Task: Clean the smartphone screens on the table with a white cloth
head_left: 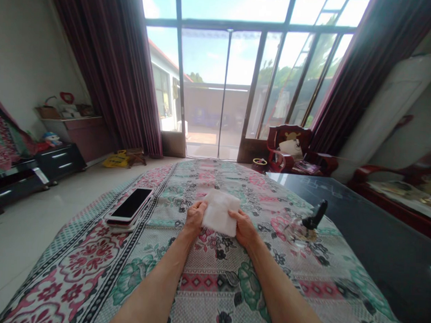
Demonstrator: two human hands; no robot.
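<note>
A soft white square [221,212], perhaps a folded tissue or cotton pad, is held up between my two hands over a patterned tablecloth [156,244]. My left hand [195,215] pinches its left edge, thumb on top. On the opposite edge, my right hand [244,227] grips with the thumb laid over the near face. The fingers beneath the square are hidden by it. To the left lies a smartphone [132,206] with a dark screen, resting on something pale. A clear glass or plastic object [298,232] with a black upright part [316,216] stands to the right.
A dark glossy table [369,223] adjoins the cloth on the right. Beyond stand a red wooden chair [290,145] and a small pot [259,164]. Glass doors [218,95] fill the far wall between purple curtains [112,68]. A black cabinet [62,160] is at left.
</note>
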